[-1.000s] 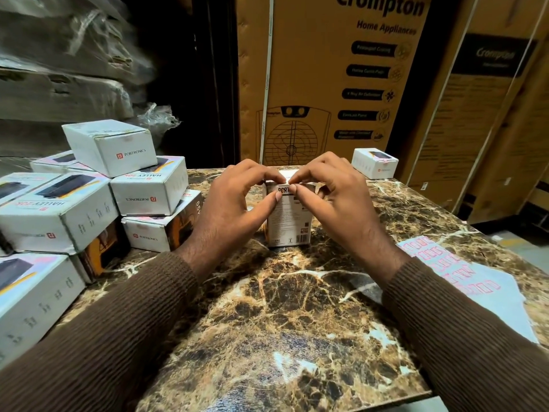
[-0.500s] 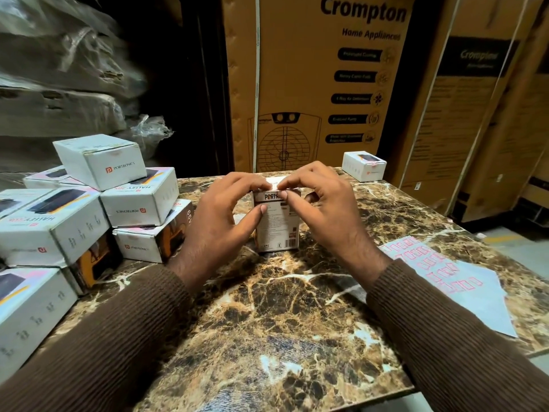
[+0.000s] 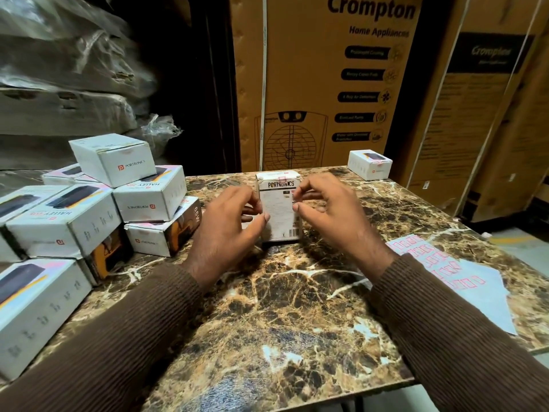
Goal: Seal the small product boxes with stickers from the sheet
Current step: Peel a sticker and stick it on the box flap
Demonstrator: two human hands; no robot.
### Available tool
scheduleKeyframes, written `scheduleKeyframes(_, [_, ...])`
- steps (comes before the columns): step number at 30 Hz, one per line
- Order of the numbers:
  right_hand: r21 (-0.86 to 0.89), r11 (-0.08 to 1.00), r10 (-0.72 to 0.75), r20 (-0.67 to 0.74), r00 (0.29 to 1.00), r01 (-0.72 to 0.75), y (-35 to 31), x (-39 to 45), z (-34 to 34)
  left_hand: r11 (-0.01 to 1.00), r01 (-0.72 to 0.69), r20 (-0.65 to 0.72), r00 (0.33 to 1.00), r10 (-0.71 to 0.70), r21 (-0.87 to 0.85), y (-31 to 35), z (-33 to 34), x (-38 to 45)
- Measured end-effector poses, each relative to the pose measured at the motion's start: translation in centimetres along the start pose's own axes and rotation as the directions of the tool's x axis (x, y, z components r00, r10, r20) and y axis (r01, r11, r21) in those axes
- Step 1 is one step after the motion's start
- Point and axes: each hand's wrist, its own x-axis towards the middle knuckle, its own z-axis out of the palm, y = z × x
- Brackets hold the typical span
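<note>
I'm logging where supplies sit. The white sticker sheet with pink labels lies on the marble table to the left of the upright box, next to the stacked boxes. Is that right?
Not quite. The head view shows the white sticker sheet with pink labels on the brown marble table to the right of the upright white Portronics box. The stacked white boxes are on the left.

From my seat, the left hand [image 3: 228,224] covered the upright box's [image 3: 279,212] left side, so I couldn't tell whether its fingers touched. The fine print was too small to read. The frame's left edge cut off the box stack [image 3: 59,221].
</note>
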Motion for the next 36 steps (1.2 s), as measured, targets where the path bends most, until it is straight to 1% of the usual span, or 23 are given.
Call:
scheduleKeyframes(3, [0.103, 0.993, 0.055, 0.004, 0.998, -0.056, 0.1, 0.1, 0.0, 0.996, 0.029, 0.041, 0.999, -0.025, -0.084, 0.0, 0.2, 0.1])
scheduleKeyframes(5, [0.148, 0.986, 0.082, -0.006, 0.997, -0.081, 0.2, 0.1, 0.0, 0.987, 0.077, 0.062, 0.996, -0.068, -0.145, 0.1, 0.0, 0.1])
scheduleKeyframes(9, [0.304, 0.933, 0.188, 0.041, 0.981, -0.191, 0.6, 0.3, 0.0, 0.927, 0.199, 0.1, 0.979, -0.176, -0.317, 0.5, -0.6, 0.1])
scheduleKeyframes(11, [0.277, 0.933, 0.216, 0.076, 0.973, -0.229, 0.8, 0.4, 0.1, 0.906, 0.247, 0.131, 0.968, -0.214, -0.343, 0.4, -0.6, 0.1])
scheduleKeyframes(14, [0.227, 0.931, 0.257, 0.146, 0.955, -0.285, 0.8, 0.2, 0.2, 0.892, 0.31, 0.194, 0.947, -0.257, -0.328, 0.3, -0.5, 0.1])
scheduleKeyframes(16, [0.193, 0.933, 0.276, 0.162, 0.948, -0.304, 0.8, 0.1, 0.3, 0.888, 0.336, 0.219, 0.936, -0.277, -0.313, 0.2, -0.4, 0.2])
scheduleKeyframes(18, [0.16, 0.942, 0.269, 0.16, 0.95, -0.294, 0.7, 0.0, 0.2, 0.892, 0.347, 0.226, 0.931, -0.288, -0.289, 0.1, -0.4, 0.2])
scheduleKeyframes(22, [0.046, 0.973, 0.218, 0.121, 0.968, -0.225, 0.7, -0.1, 0.1, 0.927, 0.312, 0.186, 0.943, -0.276, -0.207, 0.1, -0.4, 0.2])
scheduleKeyframes(24, [0.021, 0.98, 0.193, 0.109, 0.975, -0.196, 0.4, -0.1, -0.2, 0.951, 0.272, 0.146, 0.957, -0.25, -0.15, 0.4, -0.6, 0.2])
scheduleKeyframes(27, [0.028, 0.989, 0.141, 0.154, 0.978, -0.147, -0.2, -0.1, -0.9, 0.969, 0.227, 0.09, 0.972, -0.218, -0.103, 0.8, -1.0, 0.1])
scheduleKeyframes(29, [0.032, 0.989, 0.134, 0.236, 0.962, -0.146, -0.4, -0.2, -1.1, 0.968, 0.23, 0.097, 0.97, -0.221, -0.097, 1.0, -1.2, 0.1])
scheduleKeyframes(31, [-0.051, 0.991, 0.134, 0.282, 0.95, -0.125, -0.4, -0.4, -0.9, 0.972, 0.227, 0.138, 0.966, -0.218, -0.052, 1.0, -1.1, 0.0])
scheduleKeyframes(33, [-0.113, 0.988, 0.131, 0.273, 0.953, -0.103, -0.3, -0.6, -0.6, 0.975, 0.222, 0.166, 0.962, -0.215, -0.023, 0.9, -0.9, -0.1])
scheduleKeyframes(36, [-0.143, 0.988, 0.089, 0.218, 0.972, -0.059, -0.2, -0.6, -0.4, 0.979, 0.203, 0.135, 0.971, -0.199, -0.017, 0.7, -0.6, -0.2])
